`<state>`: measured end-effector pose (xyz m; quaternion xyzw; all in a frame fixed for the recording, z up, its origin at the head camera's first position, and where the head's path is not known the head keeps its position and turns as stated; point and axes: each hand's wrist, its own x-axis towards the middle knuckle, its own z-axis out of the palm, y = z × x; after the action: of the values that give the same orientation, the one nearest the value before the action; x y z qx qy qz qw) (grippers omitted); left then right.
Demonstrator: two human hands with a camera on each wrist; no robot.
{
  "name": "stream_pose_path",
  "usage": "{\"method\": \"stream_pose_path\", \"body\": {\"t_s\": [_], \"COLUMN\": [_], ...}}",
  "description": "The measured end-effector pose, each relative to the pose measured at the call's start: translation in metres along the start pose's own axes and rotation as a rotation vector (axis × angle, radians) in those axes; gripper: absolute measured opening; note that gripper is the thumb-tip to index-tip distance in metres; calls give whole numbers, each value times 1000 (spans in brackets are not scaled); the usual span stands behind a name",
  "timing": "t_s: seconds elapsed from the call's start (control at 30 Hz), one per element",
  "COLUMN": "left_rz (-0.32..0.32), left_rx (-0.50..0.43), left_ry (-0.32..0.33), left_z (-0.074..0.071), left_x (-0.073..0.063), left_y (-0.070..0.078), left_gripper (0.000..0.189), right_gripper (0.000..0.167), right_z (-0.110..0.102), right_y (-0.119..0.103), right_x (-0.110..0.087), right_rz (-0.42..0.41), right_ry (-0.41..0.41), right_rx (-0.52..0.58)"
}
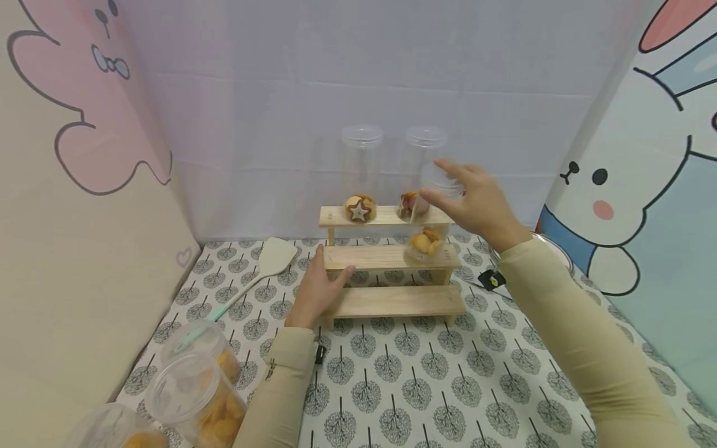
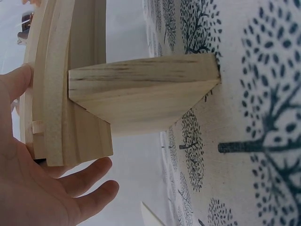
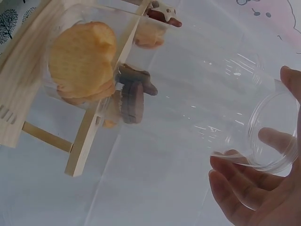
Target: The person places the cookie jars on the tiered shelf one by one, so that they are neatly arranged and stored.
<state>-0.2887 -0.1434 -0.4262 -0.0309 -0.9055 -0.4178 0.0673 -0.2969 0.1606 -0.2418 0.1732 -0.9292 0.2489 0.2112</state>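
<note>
At the left end of a three-tier wooden shelf (image 1: 392,256), my left hand (image 1: 320,289) grips the middle tier. Its thumb lies on the board and the other fingers reach round the end, with two fingertips (image 2: 106,188) free in the left wrist view. My right hand (image 1: 476,202) is round the lid of a clear jar of yellow cookies (image 1: 426,244), thumb and fingers on opposite sides. That jar's base overlaps the right end of the middle tier. Two more lidded jars stand on the top tier: one with a star cookie (image 1: 360,208), one with brown cookies (image 3: 133,101).
Three clear jars of cookies stand at the lower left, one being the nearer jar (image 1: 187,392). A spatula (image 1: 277,256) with a mint handle lies left of the shelf. Behind my right forearm is a round-rimmed item (image 1: 557,250). A white curtain (image 1: 280,124) hangs behind.
</note>
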Motion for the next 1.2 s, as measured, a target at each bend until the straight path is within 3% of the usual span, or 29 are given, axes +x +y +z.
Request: {"method": "stream_pose_path", "body": {"t_s": [1.2], "left_rz": [8], "left_rx": [6], "left_ry": [3], "left_z": [3], "left_x": [-1], "left_y": [0], "left_gripper": [108], "right_gripper": [78], "right_z": [22], "right_y": [0], "right_x": [1], "right_rz": [23], "right_ry": [-59], "right_rx": [-33]}}
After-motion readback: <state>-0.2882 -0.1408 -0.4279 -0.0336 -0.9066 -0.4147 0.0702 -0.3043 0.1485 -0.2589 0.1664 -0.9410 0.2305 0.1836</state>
